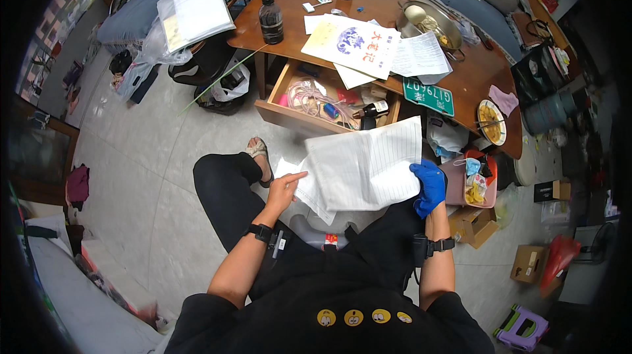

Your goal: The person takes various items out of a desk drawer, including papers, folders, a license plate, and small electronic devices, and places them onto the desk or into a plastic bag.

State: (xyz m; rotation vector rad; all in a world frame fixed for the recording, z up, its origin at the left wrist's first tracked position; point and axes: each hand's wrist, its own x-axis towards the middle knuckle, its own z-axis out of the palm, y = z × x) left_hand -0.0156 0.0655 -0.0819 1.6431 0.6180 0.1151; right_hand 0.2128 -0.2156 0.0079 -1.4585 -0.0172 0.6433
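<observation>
My left hand, bare, is at the left side of a bundle of loose white sheets, its index finger laid across them. The sheets are held above my lap, between my knees. A larger creased, lined paper sheet spreads over them to the right. My right hand wears a blue glove and grips that lined sheet at its right edge. Just beyond the papers, an open wooden drawer holds a coiled pinkish cable, a brown bottle and other small items.
On the wooden table lie a printed booklet, printed papers, dark bottles, a metal pot, a green plate and a bowl with chopsticks. A pink bin stands near my right knee. White folders rest at left.
</observation>
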